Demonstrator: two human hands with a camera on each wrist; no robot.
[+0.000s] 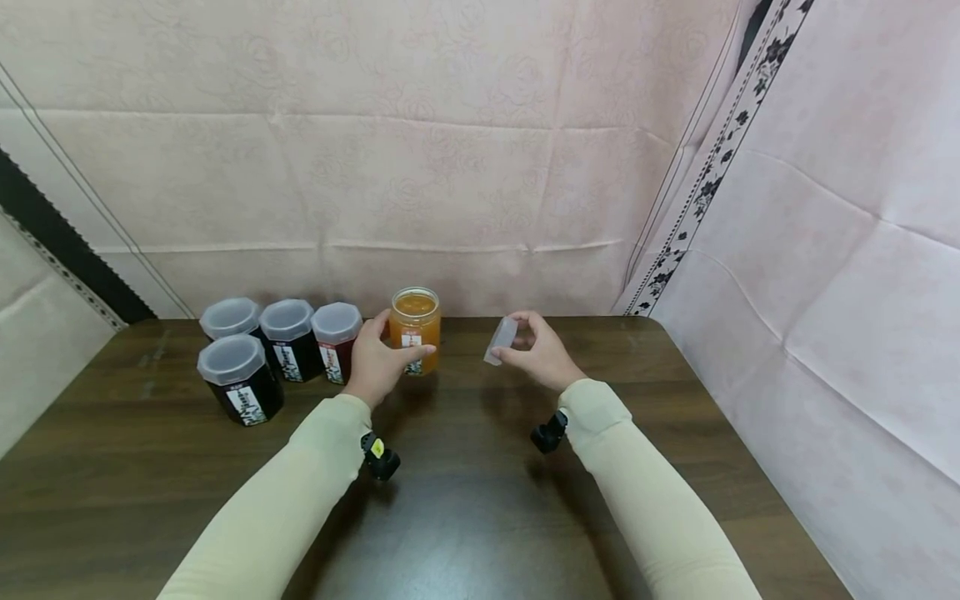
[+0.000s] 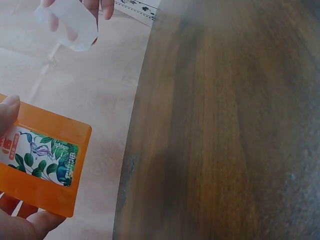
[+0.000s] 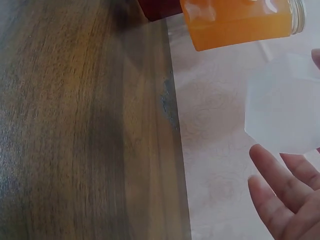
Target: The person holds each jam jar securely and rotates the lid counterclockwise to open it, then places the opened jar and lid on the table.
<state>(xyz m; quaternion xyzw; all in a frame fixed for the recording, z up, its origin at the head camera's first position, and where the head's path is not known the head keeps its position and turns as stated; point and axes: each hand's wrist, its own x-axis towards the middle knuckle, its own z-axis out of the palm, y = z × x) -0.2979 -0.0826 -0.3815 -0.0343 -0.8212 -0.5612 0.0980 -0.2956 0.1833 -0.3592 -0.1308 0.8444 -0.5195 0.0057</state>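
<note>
An uncapped orange jar (image 1: 415, 331) stays upright near the table's back edge, its clear round mouth facing up. My left hand (image 1: 373, 358) grips it from the left, thumb across the front and fingers behind. A white label with green leaves (image 2: 42, 157) shows on its side in the left wrist view. To the right, apart from the jar, my right hand (image 1: 543, 354) pinches a translucent, faceted plastic lid (image 1: 502, 339) by its edge, tilted on its side. The lid's broad face (image 3: 282, 107) shows in the right wrist view.
Left of the jar stand several dark jars with translucent lids, among them a front one (image 1: 242, 387) and a dark red one (image 1: 336, 340) close to my left hand. The brown wooden table (image 1: 465, 500) ends at a pale patterned cloth (image 1: 450, 183); another cloth (image 1: 847, 250) hangs at the right.
</note>
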